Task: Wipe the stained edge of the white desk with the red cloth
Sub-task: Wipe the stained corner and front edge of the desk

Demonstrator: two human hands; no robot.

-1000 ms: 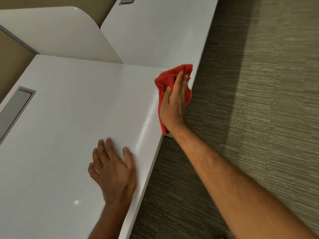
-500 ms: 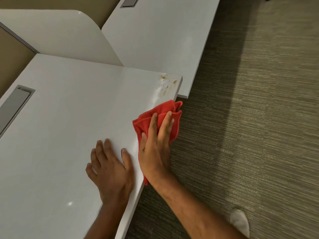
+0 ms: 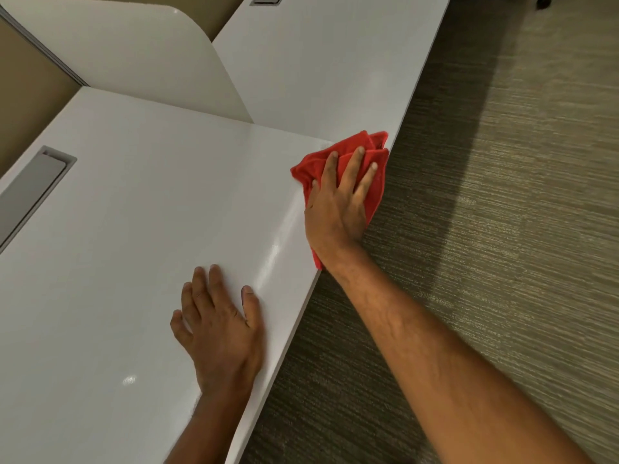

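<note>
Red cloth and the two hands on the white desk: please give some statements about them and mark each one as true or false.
1. The right hand presses the red cloth at the far corner of the white desk. True.
2. The left hand holds a second cloth. False: it lies flat and bare on the desk top.
3. The cloth hangs partly over the desk's edge. True.
4. The two hands touch each other. False: they are apart, with bare desk between them.
5. The floor beside the desk is white tile. False: it is a grey-brown, streaked carpet-like surface.
</note>
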